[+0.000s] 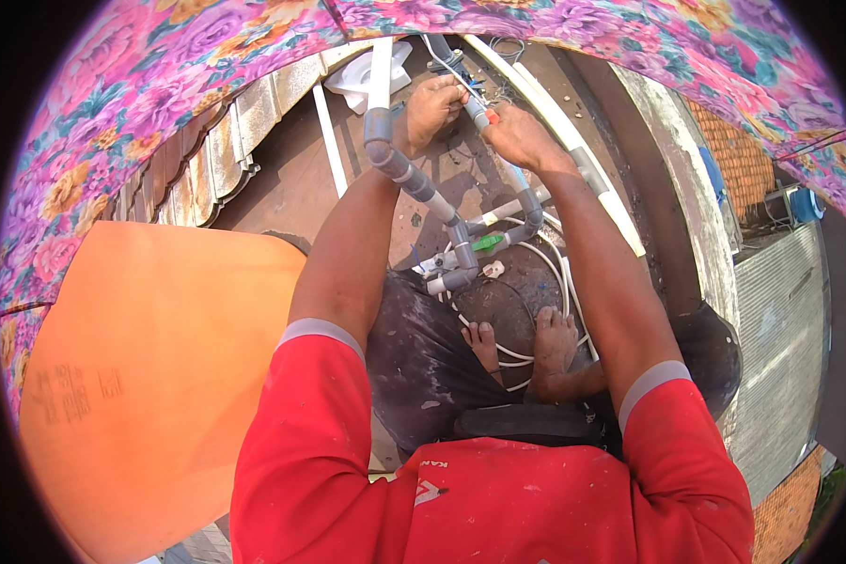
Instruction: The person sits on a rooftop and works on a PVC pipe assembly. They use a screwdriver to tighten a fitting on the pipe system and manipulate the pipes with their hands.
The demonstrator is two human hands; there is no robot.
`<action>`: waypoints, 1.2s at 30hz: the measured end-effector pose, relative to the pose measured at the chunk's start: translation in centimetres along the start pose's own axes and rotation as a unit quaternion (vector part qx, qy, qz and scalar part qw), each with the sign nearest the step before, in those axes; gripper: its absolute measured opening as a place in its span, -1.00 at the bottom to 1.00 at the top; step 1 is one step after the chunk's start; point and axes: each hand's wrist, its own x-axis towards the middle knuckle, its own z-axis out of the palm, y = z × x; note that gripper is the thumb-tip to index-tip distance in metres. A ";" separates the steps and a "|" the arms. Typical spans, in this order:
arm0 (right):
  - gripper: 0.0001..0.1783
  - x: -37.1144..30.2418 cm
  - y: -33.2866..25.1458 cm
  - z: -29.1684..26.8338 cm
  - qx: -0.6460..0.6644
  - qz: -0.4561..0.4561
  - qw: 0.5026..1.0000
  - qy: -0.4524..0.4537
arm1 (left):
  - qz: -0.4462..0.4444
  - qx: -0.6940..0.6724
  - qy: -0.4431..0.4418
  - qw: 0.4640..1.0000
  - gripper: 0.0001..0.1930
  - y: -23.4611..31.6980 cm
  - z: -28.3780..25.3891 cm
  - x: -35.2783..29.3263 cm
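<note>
My left hand (432,108) is closed beside the upper end of a thin grey-white pipe (480,115). What its fingertips hold is too small to make out. My right hand (522,136) pinches a small orange-red piece (492,117) at the side of that pipe. Below, the pipe joins grey elbow fittings (533,211) and a valve with a green handle (488,242). A thicker grey-and-white pipe (412,175) with elbows runs past my left wrist and forearm. Thin wire (506,94) lies beyond my hands.
Long white pipes (573,146) lie on the right. White hose (562,273) coils around my feet. An orange tank (160,376) stands at left, beside roof tiles (244,141). A white plastic bag (371,77) lies ahead. A floral canopy (160,85) hangs overhead; a corrugated roof (780,320) lies right.
</note>
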 end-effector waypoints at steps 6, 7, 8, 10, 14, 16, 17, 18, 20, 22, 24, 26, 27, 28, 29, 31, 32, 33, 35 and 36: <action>-0.77 0.2 0.4 -1.7 0.201 0.032 0.966 -0.156 | -0.005 0.008 0.002 1.000 -0.81 0.4 -0.4 0.1; -0.78 0.1 0.7 -1.8 0.250 0.028 0.954 -0.162 | -0.004 0.006 -0.005 1.000 -0.81 0.5 -0.4 0.1; -0.78 0.1 0.9 -1.8 0.260 0.031 0.951 -0.162 | -0.003 0.004 -0.012 1.000 -0.81 0.5 -0.4 0.2; -0.78 -0.1 0.7 -1.7 0.282 0.034 0.945 -0.163 | -0.001 -0.003 -0.024 1.000 -0.81 0.6 -0.7 0.2; -0.86 -0.5 0.6 -2.0 0.325 0.042 0.927 -0.183 | 0.008 -0.011 -0.045 0.999 -0.79 0.7 -1.2 -0.1; -0.80 -0.1 1.7 -1.1 0.404 0.054 0.892 -0.195 | 0.011 -0.004 -0.060 0.998 -0.78 0.8 -1.3 0.0; -0.77 0.1 2.3 -0.9 0.422 0.054 0.881 -0.207 | 0.010 0.001 -0.071 0.997 -0.77 0.8 -1.4 0.0; -0.74 0.3 2.9 -0.8 0.439 0.055 0.870 -0.218 | 0.010 0.007 -0.083 0.997 -0.77 0.9 -1.5 0.1; -0.72 0.5 3.8 -0.5 0.481 0.072 0.842 -0.233 | 0.009 0.016 -0.096 0.995 -0.77 0.5 -2.2 0.1; -0.74 0.8 4.8 -0.6 0.528 0.104 0.810 -0.234 | 0.009 0.019 -0.091 0.996 -0.77 0.0 -2.5 0.0; -0.70 1.1 5.9 -0.7 0.459 0.161 0.862 -0.142 | 0.012 0.015 -0.066 0.998 -0.77 -0.3 -2.6 -0.2; -0.61 0.9 8.2 -1.1 0.330 0.214 0.914 -0.097 | -0.005 0.057 -0.051 0.997 -0.78 -0.8 -2.4 -0.7; -0.55 0.7 9.6 -1.5 0.237 0.236 0.937 -0.099 | -0.014 0.078 -0.043 0.996 -0.77 -1.0 -2.4 -0.9; -0.52 0.3 10.9 -1.9 0.171 0.248 0.948 -0.108 | 0.001 0.105 -0.028 0.994 -0.77 -0.9 -2.3 -1.0; -0.49 -0.5 12.1 -2.0 0.104 0.261 0.952 -0.118 | 0.012 0.130 -0.014 0.991 -0.76 -0.8 -2.0 -1.4; -0.44 -1.6 13.5 -1.4 0.015 0.294 0.948 -0.120 | 0.032 0.174 0.028 0.984 -0.74 -0.4 -1.9 -1.8; -0.42 -2.3 13.8 -1.0 -0.007 0.316 0.942 -0.112 | 0.040 0.192 0.055 0.979 -0.73 0.1 -2.1 -1.9; -0.41 -3.1 14.2 -0.6 -0.029 0.338 0.935 -0.104 | 0.049 0.211 0.083 0.973 -0.72 0.5 -2.3 -2.1; -0.36 -3.9 14.3 0.7 -0.111 0.308 0.944 -0.035 | 0.048 0.193 0.112 0.974 -0.72 1.3 -3.0 -2.5; -0.34 -4.2 14.5 1.6 -0.161 0.303 0.939 0.003 | 0.037 0.198 0.118 0.972 -0.72 1.8 -3.4 -2.4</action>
